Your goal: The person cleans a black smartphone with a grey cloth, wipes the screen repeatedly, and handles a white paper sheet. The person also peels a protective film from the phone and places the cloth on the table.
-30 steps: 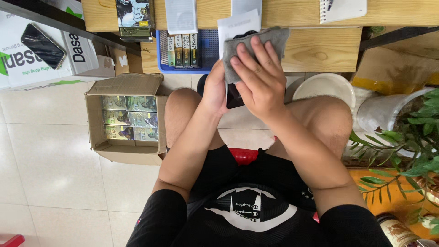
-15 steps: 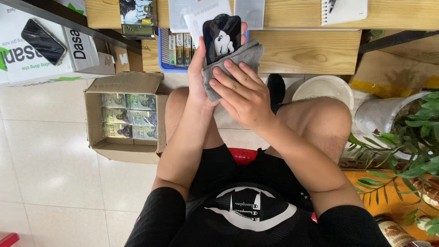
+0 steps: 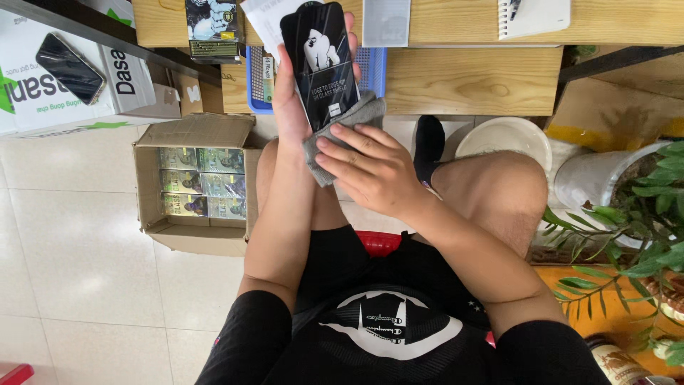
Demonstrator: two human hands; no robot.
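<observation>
Tiled floor by wooden bench (image 3: 470,78) | left hand (image 3: 296,107) grasps black phone-shaped panel (image 3: 320,60) upright | right hand (image 3: 370,167) pinches grey cloth (image 3: 342,132) against its lower edge | wiping appears underway, upper face uncovered | open carton (image 3: 192,185) beside knee

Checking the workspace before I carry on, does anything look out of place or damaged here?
One oddity: a dark phone lies loose and tilted on top of a white carton. Otherwise the left hand holds the black screen protector upright, and the right hand presses a grey cloth against it.
</observation>
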